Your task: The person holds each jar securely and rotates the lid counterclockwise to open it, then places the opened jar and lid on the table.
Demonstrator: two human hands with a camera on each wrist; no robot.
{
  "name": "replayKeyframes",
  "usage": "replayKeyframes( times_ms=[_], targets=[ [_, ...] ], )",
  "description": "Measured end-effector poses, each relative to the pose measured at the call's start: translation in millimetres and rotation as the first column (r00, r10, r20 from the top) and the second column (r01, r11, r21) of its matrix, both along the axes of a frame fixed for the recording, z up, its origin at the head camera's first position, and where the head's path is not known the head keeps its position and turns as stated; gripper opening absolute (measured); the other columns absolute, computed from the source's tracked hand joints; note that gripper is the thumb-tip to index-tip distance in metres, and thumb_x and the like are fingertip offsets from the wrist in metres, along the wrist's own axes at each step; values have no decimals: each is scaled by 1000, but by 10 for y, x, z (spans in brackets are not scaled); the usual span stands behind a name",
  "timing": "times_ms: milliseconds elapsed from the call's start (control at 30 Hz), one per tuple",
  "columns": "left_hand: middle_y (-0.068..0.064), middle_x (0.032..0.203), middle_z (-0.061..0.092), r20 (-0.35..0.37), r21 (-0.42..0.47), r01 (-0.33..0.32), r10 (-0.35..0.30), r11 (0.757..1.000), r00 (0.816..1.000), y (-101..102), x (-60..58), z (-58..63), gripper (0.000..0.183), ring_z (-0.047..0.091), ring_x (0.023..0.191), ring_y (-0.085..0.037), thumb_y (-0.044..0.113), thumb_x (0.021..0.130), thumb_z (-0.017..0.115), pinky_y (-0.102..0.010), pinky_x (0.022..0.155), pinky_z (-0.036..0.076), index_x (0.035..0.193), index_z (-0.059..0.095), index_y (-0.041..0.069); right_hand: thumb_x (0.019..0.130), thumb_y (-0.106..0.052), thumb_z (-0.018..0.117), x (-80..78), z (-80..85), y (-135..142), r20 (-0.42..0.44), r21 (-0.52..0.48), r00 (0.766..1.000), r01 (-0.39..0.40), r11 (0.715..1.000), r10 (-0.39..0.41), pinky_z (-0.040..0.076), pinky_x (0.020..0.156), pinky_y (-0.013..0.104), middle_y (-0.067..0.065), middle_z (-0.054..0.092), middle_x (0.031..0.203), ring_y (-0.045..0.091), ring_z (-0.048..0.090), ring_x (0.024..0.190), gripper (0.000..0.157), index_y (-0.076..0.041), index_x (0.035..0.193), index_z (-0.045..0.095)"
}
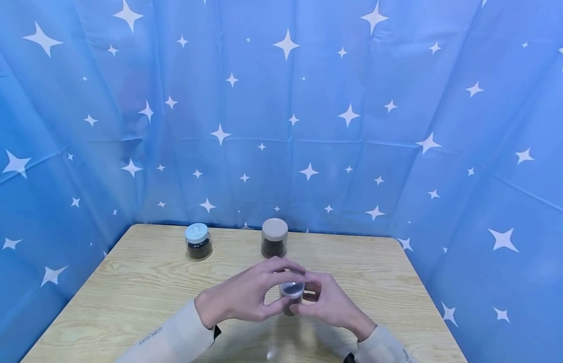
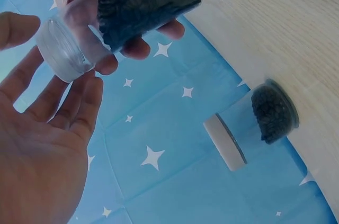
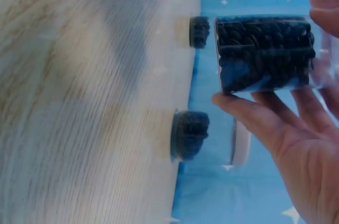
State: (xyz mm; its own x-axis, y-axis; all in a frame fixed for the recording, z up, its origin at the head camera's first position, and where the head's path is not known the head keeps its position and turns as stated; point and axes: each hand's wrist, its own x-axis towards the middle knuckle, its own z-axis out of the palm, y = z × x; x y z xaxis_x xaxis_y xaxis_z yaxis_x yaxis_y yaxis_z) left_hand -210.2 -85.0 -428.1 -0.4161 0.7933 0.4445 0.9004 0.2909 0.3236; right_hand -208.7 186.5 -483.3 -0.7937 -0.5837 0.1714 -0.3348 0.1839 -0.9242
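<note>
Both hands hold a clear jar [image 2: 148,7] of dark bean-like pieces, close over the near part of the table. My left hand [image 1: 249,292] has its thumb and fingers around the clear lid [image 2: 63,49]. On the other side, my right hand [image 1: 328,305] grips the jar's body, its thumb and fingers on opposite sides in the right wrist view. The contents fill the lower part of the jar, with see-through space under the lid. In the head view, fingers hide most of the jar.
Behind the hands stands a jar with a beige lid [image 1: 275,229] and dark contents. Farther left is a shorter jar with a light blue lid [image 1: 197,233]. The wooden table [image 1: 363,262] meets a blue star-patterned curtain [image 1: 317,116] at the back and sides.
</note>
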Motion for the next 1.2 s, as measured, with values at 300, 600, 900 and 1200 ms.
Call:
replayKeyframes(
  times_ms=[300,600,900,1200],
  targets=[
    [-5,159,71,-22,-14,5,-5,1000,1000,10,-11,-11,48,67,149,-20,12,104,79,-40,127,58,151,75,15,97,-7,91,-22,-11,8,-25,6,999,-23,1000,23,67,109,30,12,81,131,13,83,122,40,-12,135,80],
    [-3,149,73,-57,24,-69,70,997,996,35,-7,-64,45,67,140,-17,18,102,84,-37,119,62,146,77,15,99,-8,89,-51,-34,-19,-8,-15,1000,-14,1000,13,68,107,31,16,79,141,14,82,125,50,-11,147,77],
    [0,130,71,-99,115,-173,185,978,978,98,35,-118,42,67,117,-13,23,97,92,-26,102,64,136,78,15,98,-7,90,-20,-61,-59,6,-36,1000,30,999,-30,69,103,30,18,80,143,12,82,123,60,-11,155,72],
    [0,121,70,-92,148,-242,257,959,962,151,14,-110,36,70,103,-12,25,96,93,-22,94,64,125,77,13,98,-3,87,-65,-51,-89,13,-42,999,36,998,-36,69,104,30,20,76,149,10,80,127,62,-12,157,72]
  ],
)
